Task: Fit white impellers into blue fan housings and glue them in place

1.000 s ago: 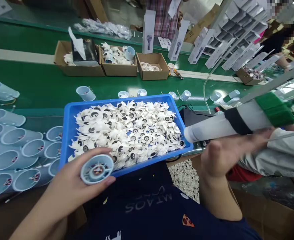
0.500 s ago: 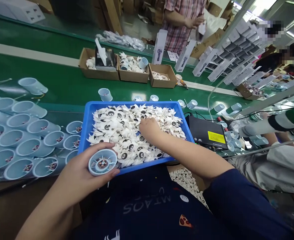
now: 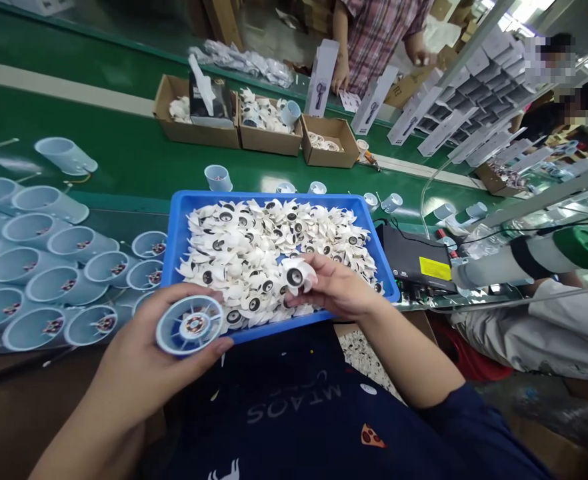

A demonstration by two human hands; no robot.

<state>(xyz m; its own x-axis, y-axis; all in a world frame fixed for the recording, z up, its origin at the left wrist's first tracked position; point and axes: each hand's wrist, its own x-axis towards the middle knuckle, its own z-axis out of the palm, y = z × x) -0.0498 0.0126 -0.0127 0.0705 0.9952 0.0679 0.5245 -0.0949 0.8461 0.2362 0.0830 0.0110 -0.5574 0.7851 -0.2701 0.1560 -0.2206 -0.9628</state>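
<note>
My left hand (image 3: 149,340) is wrapped round a light blue cylindrical fan housing (image 3: 190,325), its open end facing me. Spokes and a copper-coloured motor coil show inside it. Between the thumb and fingers of my right hand (image 3: 341,287) is a white fan impeller (image 3: 297,275) with a dark ring at its hub. This impeller is above the front part of a blue tray (image 3: 174,233) heaped with many more white impellers (image 3: 254,230). The housing is just left of the tray's front corner, apart from the impeller.
Rows of blue housings (image 3: 54,287) stand on the left. Behind the tray are small cardboard boxes (image 3: 269,141) of parts on the green bench (image 3: 119,157). A black device (image 3: 414,257) with a yellow label sits to the right. A person (image 3: 379,40) stands across the bench.
My right hand has come up out of the pile and towards me, now with an impeller in its fingers. The housing in my left hand has shifted slightly left.
</note>
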